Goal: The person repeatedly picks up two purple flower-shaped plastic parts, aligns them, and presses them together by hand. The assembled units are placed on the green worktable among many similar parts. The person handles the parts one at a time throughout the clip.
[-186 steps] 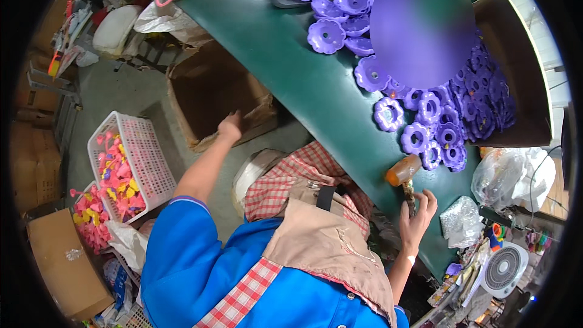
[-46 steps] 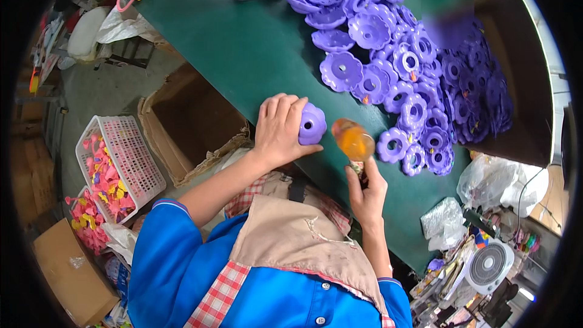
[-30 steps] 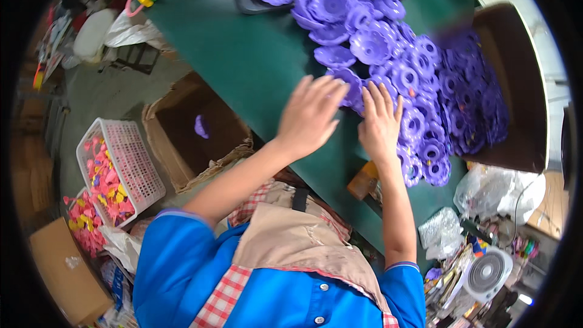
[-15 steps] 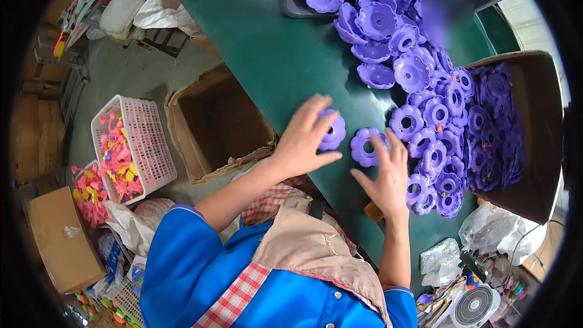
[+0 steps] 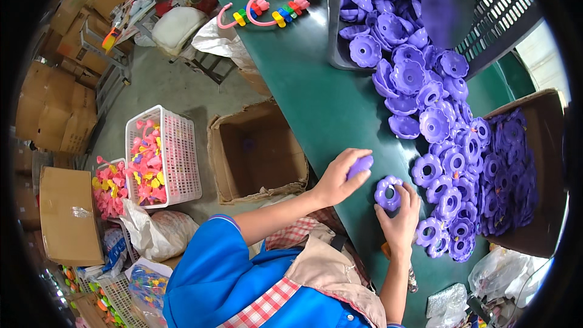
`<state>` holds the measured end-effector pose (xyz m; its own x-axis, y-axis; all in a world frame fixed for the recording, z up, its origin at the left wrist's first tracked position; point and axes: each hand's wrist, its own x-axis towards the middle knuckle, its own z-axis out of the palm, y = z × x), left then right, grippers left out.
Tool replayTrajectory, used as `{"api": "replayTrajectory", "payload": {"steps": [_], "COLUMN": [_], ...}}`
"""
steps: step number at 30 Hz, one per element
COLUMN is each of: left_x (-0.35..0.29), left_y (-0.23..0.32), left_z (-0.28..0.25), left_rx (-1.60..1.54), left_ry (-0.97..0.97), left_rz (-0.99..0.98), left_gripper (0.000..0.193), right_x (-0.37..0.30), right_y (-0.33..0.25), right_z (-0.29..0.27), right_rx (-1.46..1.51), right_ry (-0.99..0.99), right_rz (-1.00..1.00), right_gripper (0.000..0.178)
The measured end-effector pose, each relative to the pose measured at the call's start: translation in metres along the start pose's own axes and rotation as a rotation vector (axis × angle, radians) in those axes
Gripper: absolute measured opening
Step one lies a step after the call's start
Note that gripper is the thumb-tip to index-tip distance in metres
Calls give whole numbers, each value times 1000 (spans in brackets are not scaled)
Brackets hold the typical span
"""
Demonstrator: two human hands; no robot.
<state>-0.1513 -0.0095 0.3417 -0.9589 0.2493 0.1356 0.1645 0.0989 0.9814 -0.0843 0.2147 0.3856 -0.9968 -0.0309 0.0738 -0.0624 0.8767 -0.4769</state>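
My left hand point(image 5: 340, 181) is closed around a purple plastic flower piece point(image 5: 362, 164), tilted up over the green table and partly hidden by the fingers. Just right of it, a purple flower-shaped ring point(image 5: 381, 194) with a round hole in its centre rests on the table. My right hand point(image 5: 401, 222) has its thumb and fingers on the ring's near right edge. Beside that hand spreads a pile of similar rings point(image 5: 450, 200). Farther back, purple petal cups point(image 5: 408, 76) spill from a grey crate point(image 5: 337, 36).
A cardboard box point(image 5: 546, 164) of purple rings stands at the right. On the floor to the left are an open carton point(image 5: 258, 152) and a white basket point(image 5: 182, 164) of pink and yellow parts. Pink curved pieces with coloured beads point(image 5: 264, 15) lie at the table's far end.
My left hand has picked up the purple piece beside it and tilted it. My right hand has closed onto the ring's edge. The whole view has shifted.
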Motion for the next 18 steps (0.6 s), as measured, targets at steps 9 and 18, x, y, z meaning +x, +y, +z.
{"api": "replayTrajectory", "payload": {"steps": [9, 18], "left_x": [98, 249], "left_y": [-28, -107], "left_z": [-140, -391], "left_rx": [391, 641], "left_ry": [714, 978], "left_rz": [293, -369], "left_gripper": [59, 147], "right_x": [-1, 5], "right_y": [8, 11], "right_z": [5, 3], "right_rx": [-25, 27], "right_ry": [12, -40], "right_rz": [-31, 17], "right_gripper": [71, 71]}}
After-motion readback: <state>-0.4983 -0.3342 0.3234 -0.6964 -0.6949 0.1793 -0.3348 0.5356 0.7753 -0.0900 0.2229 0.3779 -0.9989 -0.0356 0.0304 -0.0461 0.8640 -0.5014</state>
